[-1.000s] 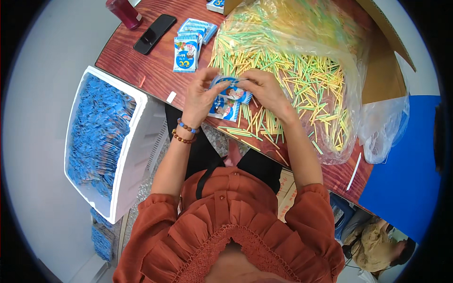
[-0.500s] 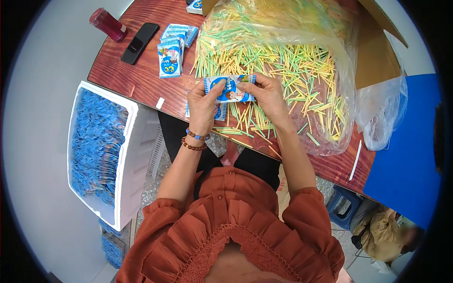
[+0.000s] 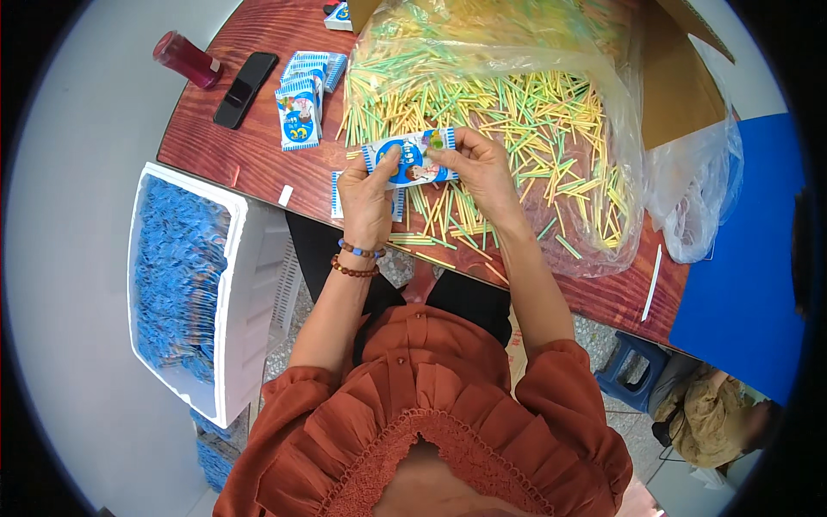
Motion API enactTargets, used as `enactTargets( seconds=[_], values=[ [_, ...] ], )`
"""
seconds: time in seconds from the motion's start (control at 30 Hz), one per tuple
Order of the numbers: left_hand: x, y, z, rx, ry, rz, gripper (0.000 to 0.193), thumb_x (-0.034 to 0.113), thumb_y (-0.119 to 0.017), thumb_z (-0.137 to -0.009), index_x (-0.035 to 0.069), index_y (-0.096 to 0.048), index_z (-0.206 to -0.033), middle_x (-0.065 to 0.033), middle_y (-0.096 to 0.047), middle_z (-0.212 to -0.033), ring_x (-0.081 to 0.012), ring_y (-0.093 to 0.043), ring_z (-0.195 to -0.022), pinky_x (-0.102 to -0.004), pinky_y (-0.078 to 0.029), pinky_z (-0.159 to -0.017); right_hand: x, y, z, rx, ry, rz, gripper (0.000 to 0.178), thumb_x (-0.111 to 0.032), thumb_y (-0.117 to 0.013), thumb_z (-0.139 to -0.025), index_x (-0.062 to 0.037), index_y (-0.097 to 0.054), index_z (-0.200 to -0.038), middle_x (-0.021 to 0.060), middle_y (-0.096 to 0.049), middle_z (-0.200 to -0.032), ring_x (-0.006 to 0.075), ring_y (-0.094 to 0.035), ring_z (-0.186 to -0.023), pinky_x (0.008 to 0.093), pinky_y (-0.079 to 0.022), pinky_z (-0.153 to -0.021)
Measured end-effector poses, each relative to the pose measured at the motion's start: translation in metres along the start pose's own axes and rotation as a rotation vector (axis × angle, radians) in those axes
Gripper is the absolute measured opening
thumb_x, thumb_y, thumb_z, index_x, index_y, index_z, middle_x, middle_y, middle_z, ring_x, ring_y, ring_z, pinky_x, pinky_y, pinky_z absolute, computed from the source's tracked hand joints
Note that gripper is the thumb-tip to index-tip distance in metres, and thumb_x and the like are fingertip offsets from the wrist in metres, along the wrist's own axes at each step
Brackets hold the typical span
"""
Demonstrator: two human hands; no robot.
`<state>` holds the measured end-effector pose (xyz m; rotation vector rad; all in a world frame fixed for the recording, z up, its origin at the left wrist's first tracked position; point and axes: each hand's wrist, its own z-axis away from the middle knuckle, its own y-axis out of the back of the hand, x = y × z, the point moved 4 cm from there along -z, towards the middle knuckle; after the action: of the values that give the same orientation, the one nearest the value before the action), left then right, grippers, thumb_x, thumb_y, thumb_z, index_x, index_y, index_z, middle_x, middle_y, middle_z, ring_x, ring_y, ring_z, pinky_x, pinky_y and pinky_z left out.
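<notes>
Between both hands, over the near edge of the table, I hold a blue-and-white packet (image 3: 417, 161) by its two ends. My left hand (image 3: 369, 196) pinches its left end, thumb on top. My right hand (image 3: 484, 171) grips the right end, thumb pressed on its face. Partly hidden under my left hand, another packet (image 3: 338, 205) lies on the wood. Yellow and green short sticks (image 3: 444, 211) are scattered below the held packet. Behind my hands more of these sticks spill out of a large clear plastic bag (image 3: 517, 60).
Several packets (image 3: 299, 114) are stacked beside a black phone (image 3: 245, 90) and a red-filled jar (image 3: 188, 60). A white foam box (image 3: 231, 310) packed with blue packets stands left of the table (image 3: 198, 138). At right are a cardboard box (image 3: 685, 95), a crumpled clear bag (image 3: 689, 198) and a blue stool (image 3: 633, 370).
The held packet has tilted, its right end now higher. Both hands keep their grip on it. The whole view has shifted slightly.
</notes>
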<state>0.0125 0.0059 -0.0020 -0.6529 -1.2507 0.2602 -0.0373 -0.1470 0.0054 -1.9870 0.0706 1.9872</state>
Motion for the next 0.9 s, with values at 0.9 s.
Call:
enactTargets(
  seconds=[0.9],
  values=[
    [-0.011,-0.016,0.005,-0.13,0.2,-0.058,0.027,0.024,-0.053,-0.099,0.0,-0.065,-0.095,-0.0081,-0.069,-0.092,-0.0147,-0.066,-0.083,-0.0335,-0.055,-0.074,-0.044,0.015,0.011,-0.293,0.656,0.842,0.022,-0.017,-0.071,-0.077,-0.0112,-0.071,-0.098,0.0075,-0.052,-0.134,0.031,-0.042,-0.128,0.0452,-0.031,-0.106]
  ],
)
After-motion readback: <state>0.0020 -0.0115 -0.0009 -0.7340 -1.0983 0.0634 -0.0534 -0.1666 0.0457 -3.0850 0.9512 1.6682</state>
